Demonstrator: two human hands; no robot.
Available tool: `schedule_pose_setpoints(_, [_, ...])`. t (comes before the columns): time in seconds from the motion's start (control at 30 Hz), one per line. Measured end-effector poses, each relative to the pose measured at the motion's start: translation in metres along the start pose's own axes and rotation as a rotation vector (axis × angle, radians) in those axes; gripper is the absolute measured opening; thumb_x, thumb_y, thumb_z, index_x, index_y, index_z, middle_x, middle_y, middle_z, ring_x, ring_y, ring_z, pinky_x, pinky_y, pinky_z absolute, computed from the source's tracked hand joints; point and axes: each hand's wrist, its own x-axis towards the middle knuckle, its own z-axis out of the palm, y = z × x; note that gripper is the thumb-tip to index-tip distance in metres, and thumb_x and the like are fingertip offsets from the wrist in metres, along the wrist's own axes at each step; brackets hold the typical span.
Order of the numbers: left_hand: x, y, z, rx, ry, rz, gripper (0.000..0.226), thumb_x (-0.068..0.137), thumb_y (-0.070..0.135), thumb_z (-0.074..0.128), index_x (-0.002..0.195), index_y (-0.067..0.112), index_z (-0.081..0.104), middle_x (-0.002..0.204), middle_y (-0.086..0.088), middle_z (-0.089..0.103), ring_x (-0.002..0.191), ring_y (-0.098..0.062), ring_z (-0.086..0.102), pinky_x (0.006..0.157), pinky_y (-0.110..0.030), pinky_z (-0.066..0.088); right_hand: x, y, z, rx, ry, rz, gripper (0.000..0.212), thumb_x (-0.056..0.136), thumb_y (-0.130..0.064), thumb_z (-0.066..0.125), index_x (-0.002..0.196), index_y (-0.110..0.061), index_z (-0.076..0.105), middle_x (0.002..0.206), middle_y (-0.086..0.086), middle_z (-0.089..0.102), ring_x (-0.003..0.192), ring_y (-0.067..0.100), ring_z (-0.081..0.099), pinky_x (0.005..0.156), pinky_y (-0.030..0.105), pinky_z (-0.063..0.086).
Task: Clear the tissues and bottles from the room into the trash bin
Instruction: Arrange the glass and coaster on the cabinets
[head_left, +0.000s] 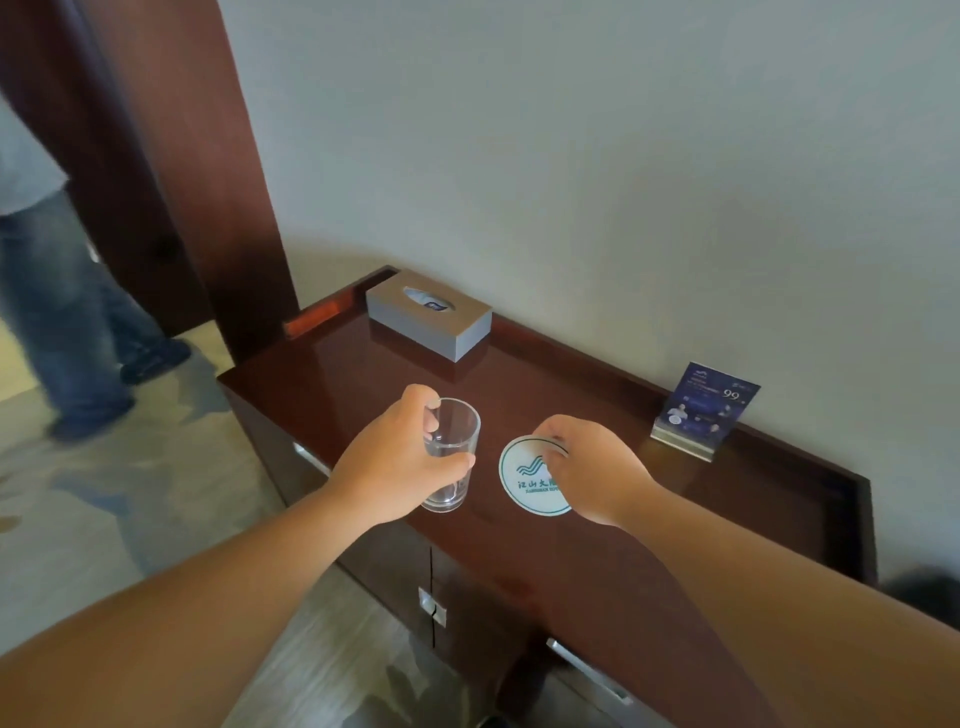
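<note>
My left hand (400, 457) grips a clear drinking glass (454, 457) that stands upright on the dark wooden cabinet top (597, 551). Just to its right, my right hand (587, 467) pinches the far edge of a round white coaster (527, 480) with a teal wave logo, lying on the same surface. A grey tissue box (428, 322) with a tissue showing in its slot sits at the cabinet's far left corner. No bottle or trash bin is in view.
A blue card in a small metal stand (701, 410) stands by the wall at the right. Another person's legs in jeans (67, 322) are on the floor at the left, near a dark wooden door frame (208, 182). The cabinet has drawers with metal handles (587, 670).
</note>
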Motion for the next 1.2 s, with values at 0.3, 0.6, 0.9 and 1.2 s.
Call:
schedule_pose_setpoints(0.3, [0.120,0.010,0.032,0.021,-0.080,0.032,0.064,0.076,0.048,0.071,0.127,0.025,0.039,0.107,0.014,0.050,0.101,-0.006,0.054,0.079,-0.024,0.043,0.105,0.052,-0.015,0.104,0.029,0.086,0.028,0.092,-0.015,0.044,0.108,-0.031,0.060,0.103,-0.006,0.065,0.089,0.015,0.059,0.056,0.021,0.043])
schedule_pose_setpoints(0.6, [0.202,0.014,0.068,0.025,-0.180,0.063,0.067,0.076,0.049,0.070,0.129,0.026,0.037,0.109,0.014,0.050,0.102,-0.005,0.053,0.084,-0.027,0.044,0.161,0.094,-0.022,0.158,0.027,0.184,0.028,0.089,-0.012,0.044,0.102,-0.030,0.061,0.098,-0.007,0.065,0.088,0.016,0.059,0.066,0.028,0.049])
schedule_pose_setpoints(0.9, [0.268,0.005,0.110,-0.010,-0.369,0.184,0.065,0.073,0.048,0.070,0.126,0.028,0.038,0.109,0.014,0.051,0.102,-0.006,0.054,0.084,-0.028,0.044,0.178,0.126,-0.005,0.235,0.061,0.450,0.031,0.088,-0.007,0.044,0.103,-0.028,0.060,0.100,-0.003,0.067,0.089,0.018,0.062,0.065,0.030,0.053])
schedule_pose_setpoints(1.2, [0.320,-0.006,0.126,-0.035,-0.450,0.327,0.063,0.073,0.048,0.071,0.124,0.030,0.038,0.108,0.017,0.052,0.100,-0.005,0.055,0.079,-0.026,0.043,0.196,0.139,0.004,0.264,0.166,0.677,0.029,0.090,-0.010,0.043,0.100,-0.033,0.058,0.099,-0.006,0.066,0.087,0.016,0.061,0.060,0.027,0.047])
